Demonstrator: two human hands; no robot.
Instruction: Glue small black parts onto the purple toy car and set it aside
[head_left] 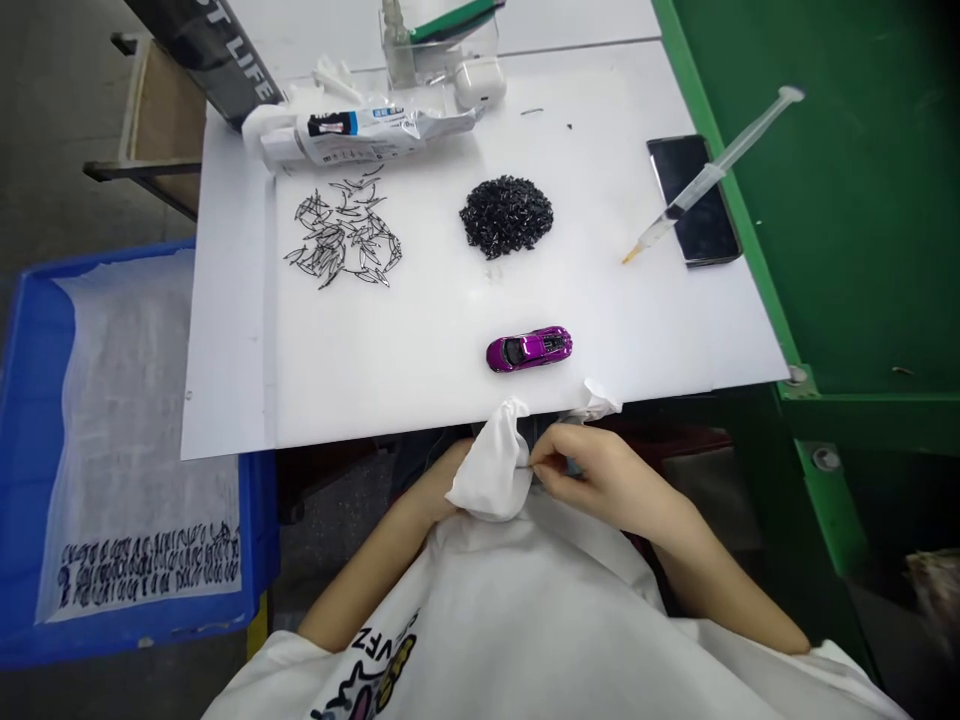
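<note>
From my screen: white board (232,330); toy car (529,349) 6 o'clock, black bits (506,215) center, slivers (341,235) 9, tube (352,125) 11, syringe (694,197) across phone (709,225) 3.

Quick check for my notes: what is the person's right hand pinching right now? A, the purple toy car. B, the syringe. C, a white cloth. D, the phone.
C. The right hand pinches the white cloth, which also drapes over the left hand, while the purple toy car lies untouched on the white board.
</note>
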